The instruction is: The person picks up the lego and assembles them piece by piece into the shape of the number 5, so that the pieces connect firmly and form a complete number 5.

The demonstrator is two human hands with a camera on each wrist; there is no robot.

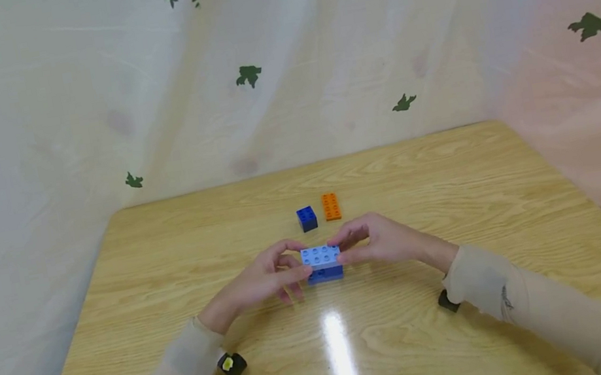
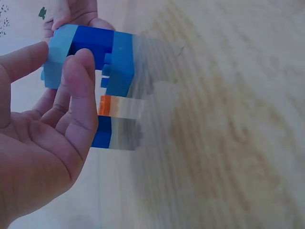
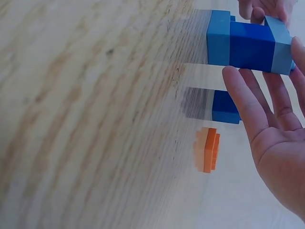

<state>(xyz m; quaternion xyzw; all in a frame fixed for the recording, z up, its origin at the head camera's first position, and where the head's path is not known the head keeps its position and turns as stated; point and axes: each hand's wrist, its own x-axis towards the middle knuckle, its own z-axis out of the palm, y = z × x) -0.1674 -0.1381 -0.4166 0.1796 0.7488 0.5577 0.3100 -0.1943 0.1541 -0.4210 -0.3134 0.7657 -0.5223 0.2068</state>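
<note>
A light blue brick (image 1: 320,256) lies across the top of a small stack, studs up. Under it sits a dark blue brick (image 3: 251,46), and a medium blue brick (image 2: 122,62) forms the base on the table. At the stack's left end, some base studs show beside the dark blue brick in the left wrist view. My left hand (image 1: 269,275) pinches the top brick's left end between thumb and index finger, other fingers hanging lower. At the opposite end my right hand (image 1: 384,241) pinches the same brick, thumb near, index finger at the far edge.
Just beyond the stack stands a separate dark blue brick (image 1: 307,218) with its studs up. A flat orange brick (image 1: 331,206) lies to its right. The wood-grain table (image 1: 423,173) ends at a pale curtain (image 1: 321,98) behind.
</note>
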